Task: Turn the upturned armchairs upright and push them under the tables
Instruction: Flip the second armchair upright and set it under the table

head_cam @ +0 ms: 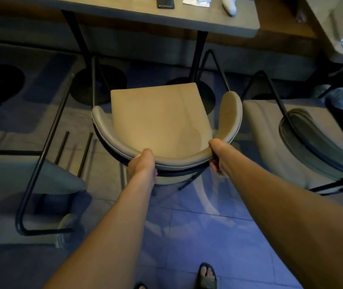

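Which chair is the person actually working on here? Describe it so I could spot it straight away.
Find the long grey table across the top. Directly before it stands the armchair, tan seat facing up, its curved backrest gripped by the left hand and right hand. The neighbouring chairs on either side are upturned, black legs in the air.

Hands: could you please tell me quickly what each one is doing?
Left hand: closed on the armchair backrest.
Right hand: closed on the same backrest.
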A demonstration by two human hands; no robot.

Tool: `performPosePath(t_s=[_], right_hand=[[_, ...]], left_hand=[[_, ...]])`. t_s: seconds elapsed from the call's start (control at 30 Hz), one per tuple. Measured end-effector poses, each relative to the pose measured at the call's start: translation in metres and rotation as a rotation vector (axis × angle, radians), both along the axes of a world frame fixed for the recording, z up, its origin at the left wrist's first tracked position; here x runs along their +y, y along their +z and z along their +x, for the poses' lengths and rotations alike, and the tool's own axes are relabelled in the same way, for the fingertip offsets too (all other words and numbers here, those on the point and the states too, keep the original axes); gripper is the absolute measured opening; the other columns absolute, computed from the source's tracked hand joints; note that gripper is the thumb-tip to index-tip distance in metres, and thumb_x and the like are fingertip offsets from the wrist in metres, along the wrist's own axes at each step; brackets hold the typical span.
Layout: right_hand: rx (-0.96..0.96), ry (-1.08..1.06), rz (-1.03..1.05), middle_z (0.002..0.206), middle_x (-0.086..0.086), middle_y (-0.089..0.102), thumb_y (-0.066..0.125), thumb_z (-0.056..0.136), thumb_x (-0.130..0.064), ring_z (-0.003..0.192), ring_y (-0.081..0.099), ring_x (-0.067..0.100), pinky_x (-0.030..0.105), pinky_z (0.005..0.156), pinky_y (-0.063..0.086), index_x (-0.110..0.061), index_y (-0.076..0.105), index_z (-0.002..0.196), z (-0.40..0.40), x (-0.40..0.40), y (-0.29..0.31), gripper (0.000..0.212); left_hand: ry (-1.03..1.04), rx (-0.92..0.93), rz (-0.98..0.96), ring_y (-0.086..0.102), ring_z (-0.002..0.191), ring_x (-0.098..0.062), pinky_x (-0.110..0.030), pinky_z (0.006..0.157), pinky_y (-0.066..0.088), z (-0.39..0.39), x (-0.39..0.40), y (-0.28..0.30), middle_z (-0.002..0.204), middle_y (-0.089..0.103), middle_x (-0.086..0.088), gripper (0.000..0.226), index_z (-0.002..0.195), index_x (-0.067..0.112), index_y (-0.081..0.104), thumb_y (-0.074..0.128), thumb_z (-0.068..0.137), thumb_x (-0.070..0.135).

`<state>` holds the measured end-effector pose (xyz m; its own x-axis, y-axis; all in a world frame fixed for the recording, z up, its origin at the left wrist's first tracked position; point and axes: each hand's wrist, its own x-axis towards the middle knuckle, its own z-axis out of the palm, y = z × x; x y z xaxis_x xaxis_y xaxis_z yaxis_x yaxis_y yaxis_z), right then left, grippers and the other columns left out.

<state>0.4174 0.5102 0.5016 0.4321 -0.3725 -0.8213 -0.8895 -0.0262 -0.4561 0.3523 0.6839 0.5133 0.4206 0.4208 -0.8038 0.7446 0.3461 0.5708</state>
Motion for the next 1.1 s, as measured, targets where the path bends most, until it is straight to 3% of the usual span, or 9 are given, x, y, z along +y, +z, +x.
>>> performPosePath(t_s=[0.17,0.33,0.47,0.57,0.67,0.73,0.9,1.03,1.1], right_hand=[[-0.039,0.053,-0.032,0.071,0.001,0.048,0.053,0.086,-0.039,0.055,0.044,0.012,0.011,0.036,0.036,-0.020,0.049,0.103,0.042,0.013,-0.005,0.026],[-0.026,0.031,-0.066,0.069,0.000,0.051,0.054,0.085,-0.039,0.053,0.045,0.012,0.012,0.032,0.033,-0.020,0.053,0.090,0.060,0.004,-0.011,0.020],[-0.015,0.031,-0.107,0.068,0.002,0.052,0.053,0.083,-0.037,0.052,0.046,0.013,0.018,0.039,0.034,-0.017,0.053,0.084,0.061,0.006,-0.009,0.020],[-0.023,0.022,-0.116,0.072,0.003,0.053,0.053,0.081,-0.034,0.053,0.046,0.013,0.014,0.035,0.032,-0.017,0.055,0.095,0.061,0.008,-0.008,0.022],[-0.015,0.002,-0.120,0.080,0.005,0.058,0.054,0.078,-0.037,0.057,0.051,0.014,0.019,0.041,0.035,-0.017,0.058,0.103,0.062,0.011,-0.007,0.032],[-0.009,0.002,-0.116,0.075,0.004,0.055,0.055,0.078,-0.038,0.054,0.049,0.013,0.016,0.037,0.034,-0.017,0.058,0.102,0.064,0.013,-0.007,0.032],[-0.039,-0.025,-0.113,0.070,0.004,0.054,0.053,0.081,-0.036,0.052,0.048,0.014,0.015,0.036,0.035,-0.017,0.057,0.101,0.077,0.020,-0.011,0.028],[-0.052,-0.093,-0.156,0.102,0.011,0.070,0.053,0.069,-0.038,0.085,0.067,0.024,0.032,0.073,0.057,-0.011,0.064,0.114,0.090,0.026,-0.023,0.054],[-0.052,-0.099,-0.124,0.098,0.008,0.070,0.054,0.070,-0.044,0.082,0.067,0.022,0.030,0.067,0.056,-0.013,0.065,0.112,0.090,0.027,-0.025,0.052]], left_hand=[[-0.093,0.048,0.037,0.053,0.054,-0.016,-0.018,0.023,0.038,0.039,0.020,-0.006,0.074,0.057,-0.003,0.027,0.092,0.013,0.057,0.045,0.088,0.037],[-0.124,0.052,0.059,0.057,0.051,-0.018,-0.016,0.025,0.037,0.061,0.018,-0.005,0.071,0.060,-0.004,0.030,0.080,0.015,0.056,0.043,0.089,0.040],[-0.194,0.095,0.054,0.059,0.046,-0.018,-0.023,0.040,0.037,0.066,0.025,-0.002,0.067,0.063,-0.005,0.035,0.083,0.013,0.057,0.042,0.090,0.044],[-0.217,0.108,0.068,0.061,0.046,-0.019,-0.016,0.029,0.036,0.066,0.027,-0.002,0.065,0.064,-0.006,0.040,0.080,0.011,0.056,0.039,0.090,0.045],[-0.237,0.123,0.034,0.062,0.049,-0.019,-0.019,0.030,0.038,0.069,0.031,0.000,0.069,0.066,-0.007,0.045,0.094,0.009,0.060,0.040,0.091,0.048],[-0.247,0.137,0.028,0.063,0.050,-0.018,-0.015,0.026,0.035,0.072,0.034,0.001,0.072,0.067,-0.007,0.051,0.105,0.008,0.061,0.039,0.092,0.052],[-0.271,0.144,0.014,0.063,0.052,-0.019,-0.029,0.047,0.036,0.090,0.045,-0.002,0.080,0.068,-0.008,0.062,0.120,0.007,0.057,0.037,0.092,0.059],[-0.260,0.142,0.021,0.063,0.054,-0.019,-0.030,0.054,0.040,0.101,0.050,-0.006,0.082,0.068,-0.008,0.065,0.119,0.008,0.057,0.036,0.091,0.062],[-0.259,0.143,0.026,0.063,0.056,-0.019,-0.031,0.061,0.044,0.097,0.049,-0.004,0.079,0.068,-0.007,0.065,0.115,0.008,0.058,0.035,0.090,0.063]])
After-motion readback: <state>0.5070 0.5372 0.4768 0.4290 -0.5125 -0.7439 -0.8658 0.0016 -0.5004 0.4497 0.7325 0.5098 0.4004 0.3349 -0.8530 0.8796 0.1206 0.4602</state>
